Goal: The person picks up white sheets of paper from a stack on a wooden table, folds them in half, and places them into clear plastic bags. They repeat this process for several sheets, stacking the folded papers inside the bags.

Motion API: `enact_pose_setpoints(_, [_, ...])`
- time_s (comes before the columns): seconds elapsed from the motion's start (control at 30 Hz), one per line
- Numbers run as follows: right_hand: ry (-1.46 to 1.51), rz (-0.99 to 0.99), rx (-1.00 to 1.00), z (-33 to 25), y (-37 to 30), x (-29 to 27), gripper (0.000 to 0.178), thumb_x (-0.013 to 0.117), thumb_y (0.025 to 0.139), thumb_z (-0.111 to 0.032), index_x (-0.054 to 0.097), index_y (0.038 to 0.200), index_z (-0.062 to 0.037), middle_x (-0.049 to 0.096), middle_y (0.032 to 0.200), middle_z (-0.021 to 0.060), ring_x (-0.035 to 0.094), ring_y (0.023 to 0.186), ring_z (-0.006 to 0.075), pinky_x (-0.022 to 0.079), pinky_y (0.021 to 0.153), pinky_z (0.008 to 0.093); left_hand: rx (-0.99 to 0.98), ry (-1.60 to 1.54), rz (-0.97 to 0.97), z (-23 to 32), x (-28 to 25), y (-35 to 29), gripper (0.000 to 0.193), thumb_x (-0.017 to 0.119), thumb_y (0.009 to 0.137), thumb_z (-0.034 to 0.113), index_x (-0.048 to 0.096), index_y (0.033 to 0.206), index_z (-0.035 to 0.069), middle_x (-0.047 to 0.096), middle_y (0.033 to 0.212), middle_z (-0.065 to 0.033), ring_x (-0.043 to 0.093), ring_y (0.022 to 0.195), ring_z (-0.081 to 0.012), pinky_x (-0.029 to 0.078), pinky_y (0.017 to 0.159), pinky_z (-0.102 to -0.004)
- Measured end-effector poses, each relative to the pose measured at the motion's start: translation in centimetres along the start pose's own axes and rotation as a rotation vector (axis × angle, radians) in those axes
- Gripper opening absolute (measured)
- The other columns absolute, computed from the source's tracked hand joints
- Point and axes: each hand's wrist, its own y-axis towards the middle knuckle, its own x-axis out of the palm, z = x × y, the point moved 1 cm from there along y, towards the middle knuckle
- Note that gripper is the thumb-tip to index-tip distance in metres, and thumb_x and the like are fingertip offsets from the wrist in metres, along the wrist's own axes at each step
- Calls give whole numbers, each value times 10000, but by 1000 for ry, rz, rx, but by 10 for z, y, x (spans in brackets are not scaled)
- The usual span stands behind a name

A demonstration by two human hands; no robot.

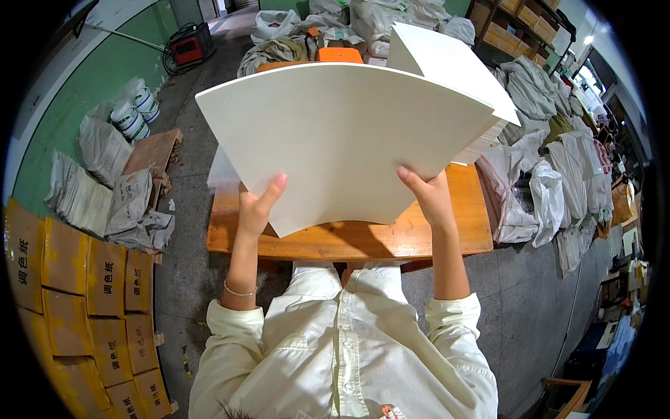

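A large white sheet stack (pixel 342 140), thin along its edge, is held up and tilted between my two hands; how many sheets it has I cannot tell. My left hand (pixel 258 202) grips its lower left part, thumb flat on the near face and fingers hidden behind. On the lower right, my right hand (pixel 429 192) grips it the same way. Below it lies the orange-brown wooden table (pixel 419 237). A tall pile of white sheets (pixel 453 70) stands at the table's far right, partly behind the held sheets. Something translucent (pixel 222 171) shows at the table's left edge.
Stacked cardboard boxes (pixel 105 279) stand on the left, with grey sacks (pixel 139 202) and white buckets (pixel 132 119) beyond. White bags (pixel 548 195) crowd the right side. An orange stool top (pixel 340 54) shows behind the sheets; a red-black machine (pixel 188 47) sits far left.
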Motion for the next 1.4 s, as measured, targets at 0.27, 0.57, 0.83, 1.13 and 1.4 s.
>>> enact_pose_setpoints(0.27, [-25,-60,31,0,-2,-24,372,732,776,-249,590,1014,-2,608,959,45,559,897,138,459,782,280,-38,55,-96,-3,-13,-6,367,691,821,236,575,1080,3,598,1027,-57,548,946,-136,449,813,-289])
enact_pose_setpoints(0.57, [-36,67,33,1,-10,-6,257,691,811,-150,605,1010,-11,605,952,29,543,871,113,452,763,272,-46,98,9,8,5,-19,317,699,825,218,607,1022,-14,633,969,-57,575,878,-129,471,768,-271])
enact_pose_setpoints(0.83, [-570,303,-464,-55,-3,-36,794,794,688,-153,367,1354,-82,481,1293,135,500,1147,242,440,956,377,230,501,-68,52,2,-14,173,667,801,62,634,946,-24,679,824,-113,629,705,-168,492,656,-288])
enact_pose_setpoints(1.13, [-737,-569,-77,-154,-23,-34,268,631,805,-7,622,1072,5,659,951,102,622,807,137,502,667,244,417,796,-733,147,22,19,199,624,739,32,661,935,38,651,823,-151,622,682,-307,488,601,-308])
enact_pose_setpoints(1.4, [-18,3,936,33,-151,-124,281,669,831,-173,611,1055,-12,651,885,62,607,786,135,510,701,266,225,1200,-379,-1,-90,56,384,645,798,173,581,1158,55,597,1150,-145,564,1045,-298,455,888,-367])
